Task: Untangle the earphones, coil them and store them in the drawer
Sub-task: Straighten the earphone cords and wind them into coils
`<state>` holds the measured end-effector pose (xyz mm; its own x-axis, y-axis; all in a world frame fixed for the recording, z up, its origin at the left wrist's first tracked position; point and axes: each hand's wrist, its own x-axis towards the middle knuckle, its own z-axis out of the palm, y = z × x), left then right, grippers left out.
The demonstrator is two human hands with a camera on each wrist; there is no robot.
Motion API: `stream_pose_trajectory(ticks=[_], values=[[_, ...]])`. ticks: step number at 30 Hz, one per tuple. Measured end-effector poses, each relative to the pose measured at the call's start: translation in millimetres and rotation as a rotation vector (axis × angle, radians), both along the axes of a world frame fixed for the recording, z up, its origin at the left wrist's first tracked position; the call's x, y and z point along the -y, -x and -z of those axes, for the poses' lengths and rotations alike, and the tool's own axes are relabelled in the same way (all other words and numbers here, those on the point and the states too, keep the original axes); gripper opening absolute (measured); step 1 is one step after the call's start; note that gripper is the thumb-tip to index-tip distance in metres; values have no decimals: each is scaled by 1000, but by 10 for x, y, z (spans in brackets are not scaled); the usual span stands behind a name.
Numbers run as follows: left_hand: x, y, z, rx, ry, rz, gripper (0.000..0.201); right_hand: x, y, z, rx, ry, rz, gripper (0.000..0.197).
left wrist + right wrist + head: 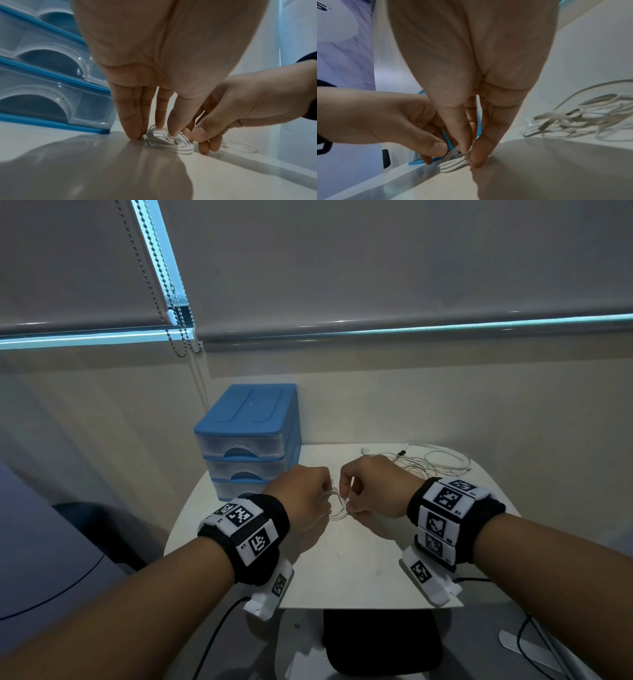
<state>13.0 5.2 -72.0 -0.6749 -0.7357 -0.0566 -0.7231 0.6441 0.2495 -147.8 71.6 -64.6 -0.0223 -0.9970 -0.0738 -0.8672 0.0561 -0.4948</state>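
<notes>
A small coil of white earphones [337, 506] lies on the white table [359, 570], just in front of the blue drawer unit [246, 436]. My left hand [320, 503] pinches the coil's left side between thumb and fingertips. My right hand [347, 503] pinches its right side. In the left wrist view the coil [169, 143] sits on the tabletop under my left hand [154, 134], with my right hand [204, 140] beside it. The right wrist view shows stacked loops of the coil [453, 164] between my right hand [469, 155] and my left hand [436, 151]. All three clear drawers [51, 100] are shut.
A second loose tangle of white cables [435, 462] lies at the table's back right corner, also seen in the right wrist view [583, 120]. The drawer unit stands at the back left against the wall. A dark seat [380, 642] and floor cords sit below the table's front edge.
</notes>
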Motion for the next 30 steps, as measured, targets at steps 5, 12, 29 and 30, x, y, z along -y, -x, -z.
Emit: stream_pose_trajectory(ticks=[5,12,29,30], values=[[30,38,-3,31,29,-1,21,94,-51,-5,-43,6,0,13],[25,29,-8,47,23,-4,17,139,-43,-22,-18,7,17,15],[-106,758,-242,-81,-140,181,40,-361,1023,-197,-226,-42,344,32],[-111,827,-239,-37,-138,183,44,-371,1017,-167,-231,-52,341,30]])
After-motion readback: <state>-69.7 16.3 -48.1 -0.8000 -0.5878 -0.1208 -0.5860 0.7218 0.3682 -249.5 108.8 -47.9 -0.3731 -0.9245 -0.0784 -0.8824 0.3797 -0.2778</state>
